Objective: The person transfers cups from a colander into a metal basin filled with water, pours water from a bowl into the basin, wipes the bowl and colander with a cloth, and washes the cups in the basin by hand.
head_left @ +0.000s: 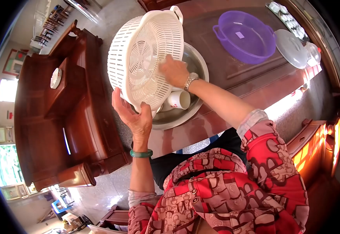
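"One brown table (203, 31) spans the upper centre of my remote view. What stands on it, largest first?"

"I see a metal basin (195, 103); tilted over it, a white basket (143, 56); apart from these, a purple tub (246, 47) with a pale lid (291, 48) beside it."

"And the hands?"

"Left hand (133, 117): clamped on the basket's near rim, thumb inside, fingers outside. Right hand (175, 73): within the basket, close to its inner wall; blur hides the fingertips, so from my seat I cannot tell whether they are apart or together, or hold anything."

"Smaller items?"

"I count one white cup (179, 100), lying on its side in the basin beside the basket; a green bangle (141, 154), worn on the left; and a metal watch (191, 80), worn on the right."
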The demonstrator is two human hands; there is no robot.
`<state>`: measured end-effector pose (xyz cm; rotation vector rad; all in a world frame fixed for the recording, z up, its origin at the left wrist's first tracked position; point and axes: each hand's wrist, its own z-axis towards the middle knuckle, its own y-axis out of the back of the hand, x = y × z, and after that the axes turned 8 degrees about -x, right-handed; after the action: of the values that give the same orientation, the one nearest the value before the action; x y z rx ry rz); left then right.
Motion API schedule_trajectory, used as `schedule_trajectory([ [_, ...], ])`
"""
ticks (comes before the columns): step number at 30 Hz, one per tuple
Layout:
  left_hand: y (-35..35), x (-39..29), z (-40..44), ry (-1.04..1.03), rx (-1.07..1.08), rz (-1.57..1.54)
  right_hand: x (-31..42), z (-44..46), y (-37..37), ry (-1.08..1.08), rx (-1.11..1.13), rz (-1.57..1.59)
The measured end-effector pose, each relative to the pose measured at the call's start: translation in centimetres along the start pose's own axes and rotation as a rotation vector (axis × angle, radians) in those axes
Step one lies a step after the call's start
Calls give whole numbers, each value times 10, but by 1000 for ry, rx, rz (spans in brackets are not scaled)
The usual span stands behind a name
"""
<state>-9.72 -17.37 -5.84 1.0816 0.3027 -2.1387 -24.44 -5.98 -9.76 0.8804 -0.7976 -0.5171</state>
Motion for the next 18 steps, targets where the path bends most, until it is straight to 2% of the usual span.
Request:
schedule_trajectory([
  [1, -1, 2, 0, -13, -1, 7, 4, -4, -5, -2, -1, -3],
  [3, -1, 3, -1, -23, -2, 17, 16, -19, -20, 175, 212, 177],
  [4, -2, 1, -1, 2, -2, -18, 25, -19, -9, 174, 213, 177],
  [6, -2, 0, -4, 34, -2, -47, 39, -19, 9, 120, 428, 575],
  [7, -2, 1, -6, 27, -21, -9, 38, -21, 5, 119, 430, 580],
  [9, -1, 4, -9, 16, -39, 25, 29, -24, -1, 209, 249, 411],
  [10, -1, 9, -13, 23, -61, 34, 23, -23, -3, 174, 176, 266],
  [12, -1, 5, -10, 20, -84, 37, 13, -18, -3, 172, 157, 151],
  [14, 1, -9, -2, 197, -20, 15, 7, -16, -12, 229, 109, -36],
  [15, 1, -18, 5, 195, -16, 12, 7, -18, -18, 226, 105, -38],
  [17, 4, -30, 23, 338, 41, 96, 8, -21, -24, 329, 34, -133],
  [18, 10, -27, 34, 265, 110, 243, 10, -21, -22, 330, 33, -132],
])
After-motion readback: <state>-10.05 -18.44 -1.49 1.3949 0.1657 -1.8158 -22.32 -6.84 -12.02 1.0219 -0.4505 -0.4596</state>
